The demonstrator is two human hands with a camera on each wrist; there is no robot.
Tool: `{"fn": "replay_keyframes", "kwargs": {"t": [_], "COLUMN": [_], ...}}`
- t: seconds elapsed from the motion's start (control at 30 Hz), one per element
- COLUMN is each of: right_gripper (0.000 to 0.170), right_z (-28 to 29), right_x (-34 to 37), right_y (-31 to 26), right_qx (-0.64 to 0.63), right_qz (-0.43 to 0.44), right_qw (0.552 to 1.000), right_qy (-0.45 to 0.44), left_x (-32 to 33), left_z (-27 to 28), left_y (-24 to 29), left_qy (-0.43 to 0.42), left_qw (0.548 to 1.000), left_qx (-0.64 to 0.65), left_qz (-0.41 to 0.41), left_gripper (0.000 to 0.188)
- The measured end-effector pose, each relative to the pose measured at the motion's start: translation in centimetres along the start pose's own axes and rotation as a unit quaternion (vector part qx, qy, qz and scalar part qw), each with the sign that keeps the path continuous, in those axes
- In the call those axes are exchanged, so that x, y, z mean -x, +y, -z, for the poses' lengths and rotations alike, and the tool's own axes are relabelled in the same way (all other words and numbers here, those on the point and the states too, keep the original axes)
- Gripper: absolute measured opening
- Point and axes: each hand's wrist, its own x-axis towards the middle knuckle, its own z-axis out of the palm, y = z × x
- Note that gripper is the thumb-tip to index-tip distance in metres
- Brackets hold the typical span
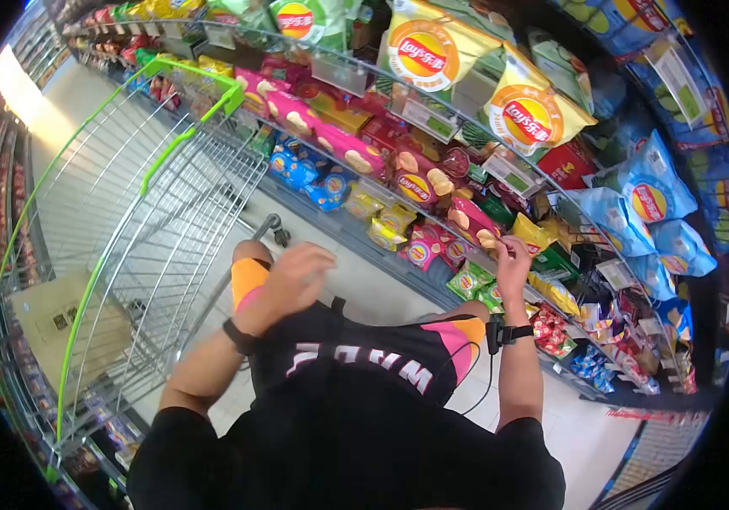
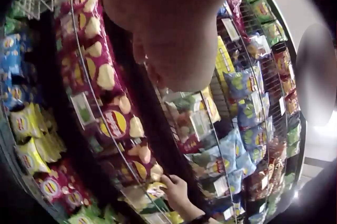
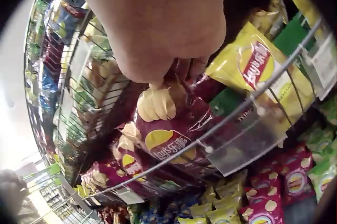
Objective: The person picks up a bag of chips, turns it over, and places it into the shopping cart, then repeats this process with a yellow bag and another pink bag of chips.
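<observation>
My right hand [image 1: 515, 265] reaches into a wire-fronted shelf and pinches the top edge of a maroon bag of Lay's potato chips [image 3: 171, 140]. The bag stands in its row behind the wire rail, with pictured chips near its top. Similar maroon bags [image 2: 117, 121] line up beside it, and a yellow Lay's bag [image 3: 258, 71] leans on its other side. The fingertips are partly hidden behind the hand in the right wrist view. My left hand [image 1: 301, 270] hovers above my lap with loosely bent fingers, holding nothing, between the cart and the shelf.
A wire shopping cart [image 1: 169, 221] with green trim stands at the left, a cardboard box [image 1: 63, 327] showing through its mesh. Light blue bags [image 1: 649, 200] and yellow bags [image 1: 432, 51] fill neighbouring shelves. Small snack packs [image 1: 432, 246] lie on the lowest level.
</observation>
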Motion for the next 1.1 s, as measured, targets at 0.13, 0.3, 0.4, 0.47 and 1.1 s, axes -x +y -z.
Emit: {"fn": "replay_keyframes", "kwargs": {"t": [0.13,0.3,0.4,0.47,1.1], "right_gripper": [0.011,0.006,0.006,0.006,0.062], "right_z": [2.0,3.0,0.4,-1.2,-7.5], "right_x": [1.1,4.5,5.7,6.5,11.1], "right_y": [-5.3,-15.2,-17.3,-19.0,-14.3], "right_qx": [0.036,-0.208,-0.262,-0.325,-0.485], "right_qz": [0.146,0.138,0.094,0.022,-0.234], "right_qw": [0.987,0.968,0.955,0.936,0.82], "right_qy": [0.059,-0.01,-0.105,-0.132,-0.196], "left_x": [-2.4,-2.7,-5.1,-4.9,-4.9], "left_z": [-0.7,0.4,-0.6,-2.1,-4.9], "left_y": [1.9,3.4,5.9,4.9,4.2], "left_qy": [-0.054,-0.099,-0.066,-0.117,-0.022], "left_qw": [0.995,0.986,0.975,0.946,0.818], "left_qx": [0.084,0.123,0.181,0.283,0.475], "left_qz": [-0.014,0.059,0.111,0.11,0.323], "left_gripper": [0.023,0.051,0.075,0.09,0.055]}}
